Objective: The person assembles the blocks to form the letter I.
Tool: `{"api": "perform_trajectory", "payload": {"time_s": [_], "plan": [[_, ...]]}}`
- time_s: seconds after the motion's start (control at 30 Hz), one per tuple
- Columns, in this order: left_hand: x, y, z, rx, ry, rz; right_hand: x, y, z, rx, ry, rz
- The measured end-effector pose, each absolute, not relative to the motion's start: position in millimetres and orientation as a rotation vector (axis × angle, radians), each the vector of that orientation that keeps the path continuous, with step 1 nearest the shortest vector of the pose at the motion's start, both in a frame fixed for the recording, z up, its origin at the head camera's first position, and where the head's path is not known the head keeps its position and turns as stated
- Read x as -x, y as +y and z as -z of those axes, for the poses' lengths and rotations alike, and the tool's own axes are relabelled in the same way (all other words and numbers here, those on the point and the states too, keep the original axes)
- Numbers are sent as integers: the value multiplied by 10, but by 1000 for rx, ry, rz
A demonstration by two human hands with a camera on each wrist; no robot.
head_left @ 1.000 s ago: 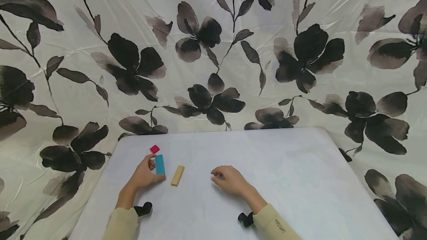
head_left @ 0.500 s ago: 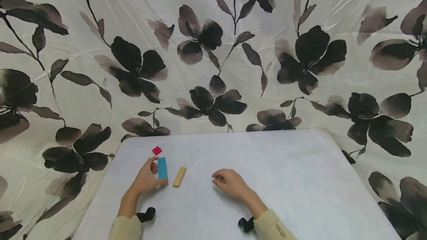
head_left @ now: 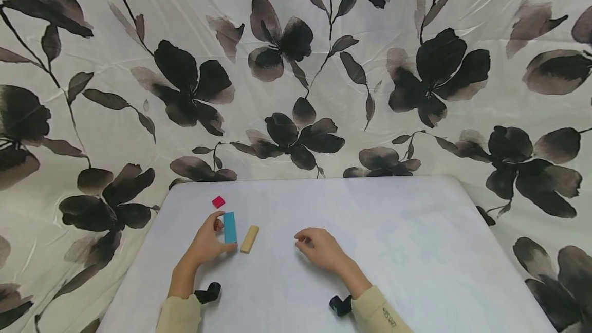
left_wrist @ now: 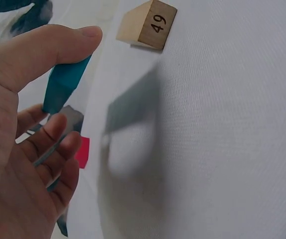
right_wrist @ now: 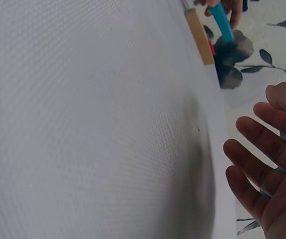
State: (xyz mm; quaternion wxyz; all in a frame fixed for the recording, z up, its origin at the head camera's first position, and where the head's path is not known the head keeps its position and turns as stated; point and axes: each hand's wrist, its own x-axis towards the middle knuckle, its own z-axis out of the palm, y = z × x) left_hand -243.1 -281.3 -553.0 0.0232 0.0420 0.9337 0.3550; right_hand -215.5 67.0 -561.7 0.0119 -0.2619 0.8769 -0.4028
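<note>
My left hand (head_left: pixel 206 242) pinches a blue wooden block (head_left: pixel 229 227) by its two ends, thumb at the near end and index finger at the far end. In the left wrist view the blue block (left_wrist: pixel 65 82) is held off the table, its shadow falling on the white surface. A plain wooden block (head_left: pixel 249 239) lies just right of it; the left wrist view shows "49" printed on the end of this wooden block (left_wrist: pixel 155 26). Beyond the fingertips lies a small red block (head_left: pixel 218 202). My right hand (head_left: pixel 322 250) holds nothing, its fingers relaxed above the table.
The white table (head_left: pixel 393 220) has its far edge against a floral-patterned cloth (head_left: pixel 296 76). A black wrist camera (head_left: pixel 208 293) juts out beside the left wrist, and another black camera (head_left: pixel 340 306) beside the right.
The left hand has shifted a little to the right with the blue block, closer to the plain wooden block. The right hand stays nearly where it was. The head view has shifted slightly.
</note>
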Motion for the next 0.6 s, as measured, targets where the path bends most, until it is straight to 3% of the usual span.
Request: {"api": "perform_trajectory", "payload": {"time_s": [0.6], "plan": [[2454, -2532, 5461, -128, 2871, -1126, 2212, 763, 5578, 827, 2730, 1279]]}}
